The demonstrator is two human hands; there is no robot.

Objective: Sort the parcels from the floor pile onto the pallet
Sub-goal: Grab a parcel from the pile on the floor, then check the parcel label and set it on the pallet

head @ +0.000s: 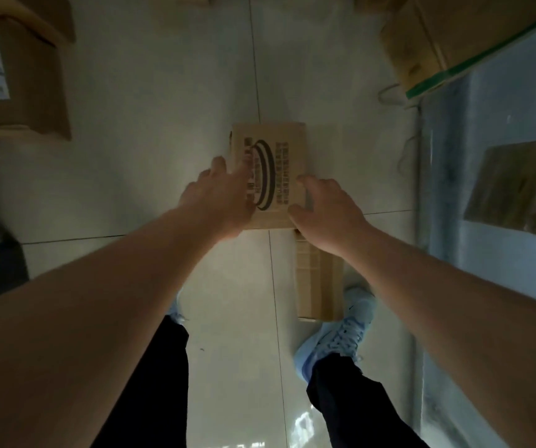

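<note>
Both forearms reached down. Left hand (219, 195) gripped the printed parcel (274, 156) at its left edge; right hand (328, 205), fingers spread, lay at its right near corner. Parcel sat betw. my hands, long axis pointing away from me. Second carton (318, 279) under right wrist.

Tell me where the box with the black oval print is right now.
The printed box sits mid-frame in the head view, on the tiled floor, between the left hand and right hand, just beyond a plain box.

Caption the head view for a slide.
Both hands, left hand and right hand, reach onto a printed cardboard parcel on the tiled floor.
</note>
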